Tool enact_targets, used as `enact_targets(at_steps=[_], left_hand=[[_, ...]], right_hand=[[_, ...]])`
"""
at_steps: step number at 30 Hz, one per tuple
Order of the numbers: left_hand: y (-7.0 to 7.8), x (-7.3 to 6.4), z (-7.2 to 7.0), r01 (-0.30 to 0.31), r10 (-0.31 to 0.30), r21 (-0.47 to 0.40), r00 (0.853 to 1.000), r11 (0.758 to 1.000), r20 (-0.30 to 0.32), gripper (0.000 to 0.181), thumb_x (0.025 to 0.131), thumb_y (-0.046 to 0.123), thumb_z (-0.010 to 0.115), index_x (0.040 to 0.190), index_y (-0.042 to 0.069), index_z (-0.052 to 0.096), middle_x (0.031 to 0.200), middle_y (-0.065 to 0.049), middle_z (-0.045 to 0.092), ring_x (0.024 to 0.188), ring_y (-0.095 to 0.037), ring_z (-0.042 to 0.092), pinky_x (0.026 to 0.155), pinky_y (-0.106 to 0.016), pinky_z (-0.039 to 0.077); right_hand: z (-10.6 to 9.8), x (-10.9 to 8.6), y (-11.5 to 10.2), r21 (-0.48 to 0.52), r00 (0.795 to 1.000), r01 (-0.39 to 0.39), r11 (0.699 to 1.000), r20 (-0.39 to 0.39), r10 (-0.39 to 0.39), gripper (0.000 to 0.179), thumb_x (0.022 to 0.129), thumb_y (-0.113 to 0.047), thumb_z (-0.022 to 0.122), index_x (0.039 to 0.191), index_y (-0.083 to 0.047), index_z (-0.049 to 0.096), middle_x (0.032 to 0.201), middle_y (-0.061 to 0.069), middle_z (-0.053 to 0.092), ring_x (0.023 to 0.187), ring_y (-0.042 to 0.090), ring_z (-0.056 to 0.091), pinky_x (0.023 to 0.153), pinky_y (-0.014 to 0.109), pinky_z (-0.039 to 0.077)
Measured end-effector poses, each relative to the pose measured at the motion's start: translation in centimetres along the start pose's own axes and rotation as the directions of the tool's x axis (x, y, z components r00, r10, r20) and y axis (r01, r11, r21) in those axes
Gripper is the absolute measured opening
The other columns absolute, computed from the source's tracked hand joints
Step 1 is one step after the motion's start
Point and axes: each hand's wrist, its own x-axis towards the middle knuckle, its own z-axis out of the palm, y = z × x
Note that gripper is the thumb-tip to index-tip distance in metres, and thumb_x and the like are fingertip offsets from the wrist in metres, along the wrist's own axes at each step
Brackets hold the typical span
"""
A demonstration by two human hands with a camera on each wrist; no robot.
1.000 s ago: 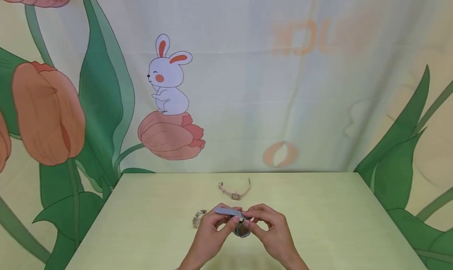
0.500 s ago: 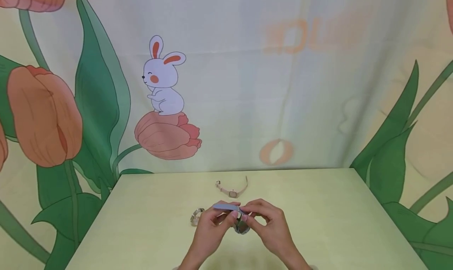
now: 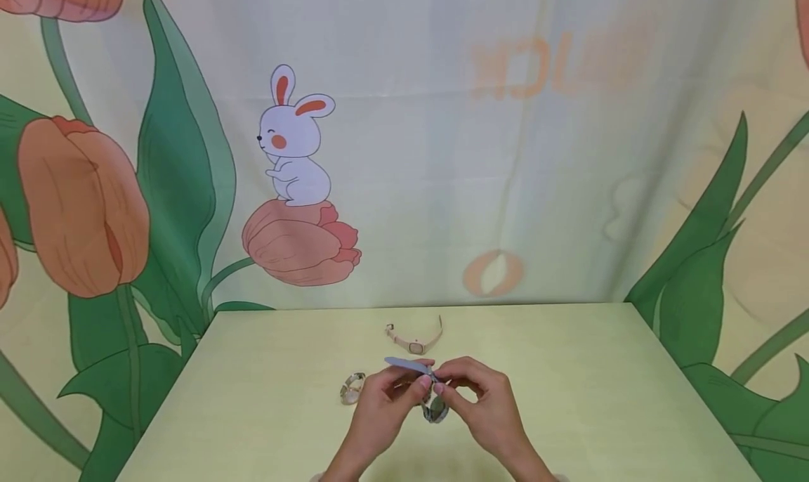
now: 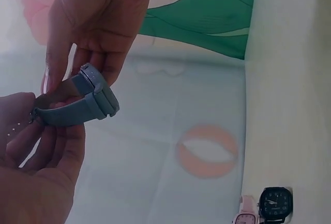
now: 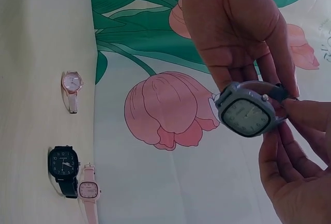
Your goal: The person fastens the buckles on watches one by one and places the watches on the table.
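Observation:
Both hands hold a grey-blue wristwatch (image 3: 435, 409) just above the table, strap bent into a loop. My left hand (image 3: 378, 401) pinches the strap near the buckle, and a long strap end (image 3: 404, 364) juts out leftward over its fingers. From the other side my right hand (image 3: 483, 401) pinches the same strap, its fingertips right beside the left thumb. The rounded-square dial (image 5: 247, 116) shows in the right wrist view, with the case (image 4: 106, 92) seen edge-on in the left wrist view. Fingers partly hide the buckle.
A pink watch (image 3: 416, 346) lies on the table (image 3: 253, 426) beyond the hands. To their left is a round-faced watch (image 3: 351, 389). A black square watch (image 5: 64, 162) sits beside the pink one, hidden by the hands in the head view. A printed curtain (image 3: 411, 152) hangs behind.
The strap end has tipped up slightly, and the watch case has turned a little within the loop. Both hands keep their hold on the strap. The head view has shifted slightly.

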Motion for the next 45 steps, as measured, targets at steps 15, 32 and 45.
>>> enact_targets(at_steps=[15,32,45], left_hand=[[0.0,0.2,-0.2,-0.011,0.014,-0.123,1.0,0.992,0.024,0.032,0.094,0.014,0.066,0.12,-0.004,0.064,0.114,-0.031,0.066,0.089,-0.008,0.071,0.081,-0.027,0.059],[0.2,0.3,0.3,-0.11,0.109,0.017,0.993,0.994,0.034,0.027,0.091,0.015,0.069,0.116,0.005,0.069,0.121,-0.017,0.068,0.101,-0.008,0.068,0.089,-0.023,0.056],[-0.4,0.5,0.4,-0.129,0.128,0.033,0.991,0.991,0.028,0.026,0.09,0.015,0.071,0.113,0.003,0.071,0.108,-0.017,0.069,0.096,-0.008,0.067,0.084,-0.024,0.057]], right_hand=[[-0.3,0.0,-0.6,0.037,0.998,-0.026,0.999,0.057,0.024,0.021,0.093,0.001,0.061,0.106,-0.009,0.074,0.101,0.009,0.07,0.094,0.012,0.067,0.081,0.028,0.059],[0.1,0.5,-0.9,0.012,0.983,-0.167,0.986,-0.07,0.168,0.01,0.084,-0.017,0.078,0.093,-0.014,0.073,0.094,0.004,0.073,0.087,0.01,0.07,0.076,0.029,0.06],[0.5,0.7,-0.8,0.018,0.964,-0.243,0.97,-0.104,0.243,0.01,0.083,-0.018,0.079,0.089,-0.013,0.074,0.09,0.006,0.074,0.081,0.01,0.072,0.074,0.027,0.059]])
